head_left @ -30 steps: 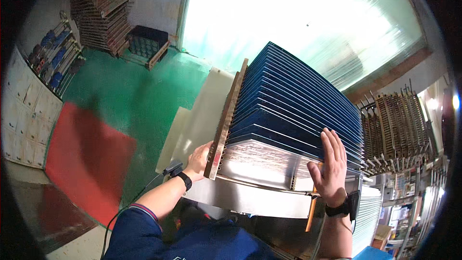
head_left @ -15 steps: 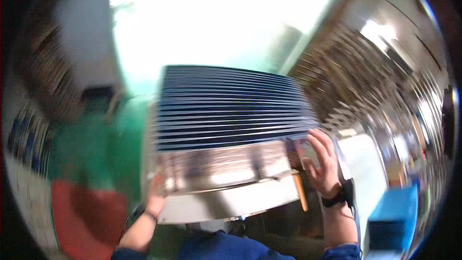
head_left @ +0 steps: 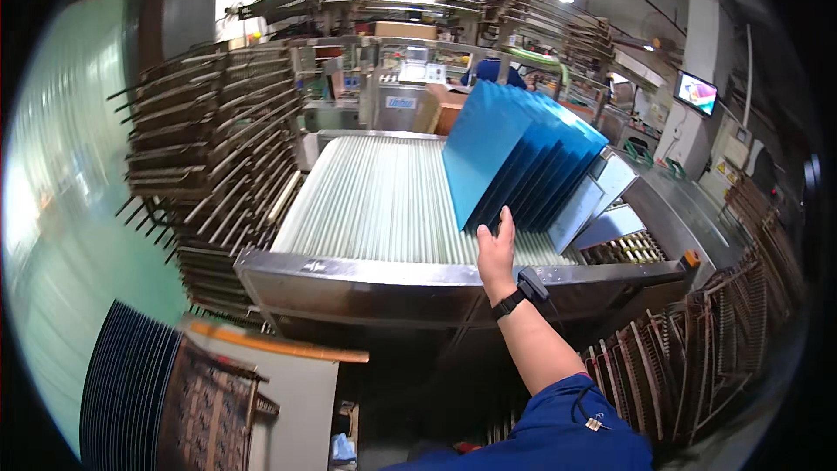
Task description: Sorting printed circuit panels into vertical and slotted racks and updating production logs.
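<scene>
1. Over the ribbed conveyor bed (head_left: 384, 201) of the metal machine, the right hand (head_left: 495, 249) reaches forward, its grip open and flat, fingers pressed against the lower edge of the fanned blue sheets (head_left: 514, 157).
2. Those blue sheets stand tilted on edge at the right part of the bed, leaning back like an opened fan.
3. A second ago both hands clasped a dark stack of sheets close to the body; now that dark stack (head_left: 126, 384) sits at the lower left, beside a brown patterned board (head_left: 205, 401), with no hand on it.
4. The left hand has gone out of view.
5. A black wristband (head_left: 514, 296) sits on the right wrist, above the blue sleeve (head_left: 567, 427).
6. Wire racks (head_left: 218, 148) stand left of the machine.
</scene>
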`<state>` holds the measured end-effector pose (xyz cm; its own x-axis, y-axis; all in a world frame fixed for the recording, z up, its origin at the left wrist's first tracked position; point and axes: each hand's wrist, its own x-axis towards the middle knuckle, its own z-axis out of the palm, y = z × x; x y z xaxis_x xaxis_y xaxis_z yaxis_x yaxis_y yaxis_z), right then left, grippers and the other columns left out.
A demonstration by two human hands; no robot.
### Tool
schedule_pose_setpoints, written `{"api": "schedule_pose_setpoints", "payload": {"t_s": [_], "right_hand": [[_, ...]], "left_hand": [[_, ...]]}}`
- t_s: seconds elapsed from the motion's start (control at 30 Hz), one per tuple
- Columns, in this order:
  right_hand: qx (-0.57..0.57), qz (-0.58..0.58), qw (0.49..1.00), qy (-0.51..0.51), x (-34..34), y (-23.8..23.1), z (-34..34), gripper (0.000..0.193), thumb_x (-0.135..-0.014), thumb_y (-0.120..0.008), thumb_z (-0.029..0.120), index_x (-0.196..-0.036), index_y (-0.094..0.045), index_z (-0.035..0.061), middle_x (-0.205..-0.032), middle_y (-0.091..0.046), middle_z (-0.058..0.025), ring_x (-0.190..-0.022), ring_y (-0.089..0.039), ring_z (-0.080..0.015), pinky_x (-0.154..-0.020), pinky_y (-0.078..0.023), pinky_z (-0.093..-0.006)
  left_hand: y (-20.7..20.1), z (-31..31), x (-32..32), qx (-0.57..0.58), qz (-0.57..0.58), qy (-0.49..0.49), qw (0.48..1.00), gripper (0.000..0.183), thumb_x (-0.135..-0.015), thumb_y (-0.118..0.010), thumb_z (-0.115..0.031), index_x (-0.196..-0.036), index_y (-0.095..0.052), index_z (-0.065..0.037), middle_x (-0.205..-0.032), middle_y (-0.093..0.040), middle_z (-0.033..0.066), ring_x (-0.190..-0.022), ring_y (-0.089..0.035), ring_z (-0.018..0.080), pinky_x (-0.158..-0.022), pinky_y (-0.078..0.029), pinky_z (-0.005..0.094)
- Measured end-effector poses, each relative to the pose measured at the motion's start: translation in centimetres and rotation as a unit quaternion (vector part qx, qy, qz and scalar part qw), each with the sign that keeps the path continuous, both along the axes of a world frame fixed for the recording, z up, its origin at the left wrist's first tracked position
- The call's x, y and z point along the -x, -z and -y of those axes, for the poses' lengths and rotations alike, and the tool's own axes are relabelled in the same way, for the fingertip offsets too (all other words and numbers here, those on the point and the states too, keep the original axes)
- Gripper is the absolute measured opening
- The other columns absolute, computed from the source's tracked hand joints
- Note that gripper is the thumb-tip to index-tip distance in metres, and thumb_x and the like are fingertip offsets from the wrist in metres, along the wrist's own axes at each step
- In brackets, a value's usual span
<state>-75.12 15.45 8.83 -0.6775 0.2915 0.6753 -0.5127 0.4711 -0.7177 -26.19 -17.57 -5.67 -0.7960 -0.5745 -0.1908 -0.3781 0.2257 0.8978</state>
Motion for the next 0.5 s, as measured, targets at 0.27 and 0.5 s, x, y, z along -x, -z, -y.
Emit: {"api": "schedule_pose_setpoints", "payload": {"t_s": [0.27, 0.5], "right_hand": [[-0.05, -0.089, 0.995, 0.023, 7.0, -5.8, -3.8, 0.065, -0.091, -0.059, 0.015, -0.145, -0.031, -0.007, -0.151, -0.03, -0.0272, -0.141, -0.03, -0.0391, -0.117, -0.024, -0.042], [-0.046, -0.108, 0.991, 0.064, 12.8, -5.7, -3.3, 0.056, -0.09, -0.06, 0.016, -0.139, -0.041, -0.0047, -0.145, -0.036, -0.0299, -0.136, -0.034, -0.0434, -0.114, -0.028, -0.0444]], "left_hand": [[-2.4, -1.4, 12.2, 0.038, -0.075, 0.025, 0.996, 0.014, -0.095, -0.058, -0.01, -0.1, -0.065, 0.001, -0.096, -0.066, 0.0107, -0.09, -0.06, 0.0197, -0.085, -0.048, 0.0311], [-6.9, -5.7, 22.5, 0.059, -0.137, 0.082, 0.985, 0.011, -0.094, -0.059, -0.008, -0.096, -0.066, 0.0, -0.092, -0.067, 0.0102, -0.086, -0.061, 0.0196, -0.082, -0.049, 0.0314]]}}
